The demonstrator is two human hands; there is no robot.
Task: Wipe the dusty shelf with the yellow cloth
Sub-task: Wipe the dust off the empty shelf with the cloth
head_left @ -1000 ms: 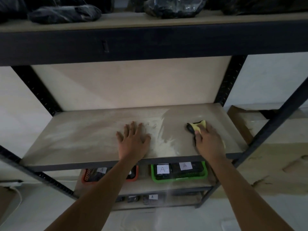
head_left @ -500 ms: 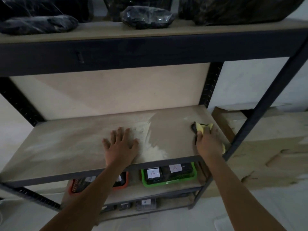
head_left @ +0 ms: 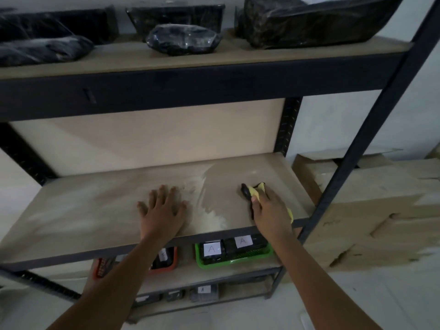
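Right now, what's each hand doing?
Left hand: open, fingers spread flat on the dusty shelf.
Right hand: pressing the yellow cloth onto the shelf; grip cannot be told.

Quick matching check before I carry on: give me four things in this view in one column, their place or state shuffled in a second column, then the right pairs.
Things:
1. left hand
2. yellow cloth
3. green basket
4. black wrapped bundle

Places or states:
A. on the top shelf
B. flat, fingers spread, on the dusty shelf
C. on the shelf below, holding items with "A" labels
D. under the right hand, on the wiped right part of the shelf

Pairs: 1-B, 2-D, 3-C, 4-A
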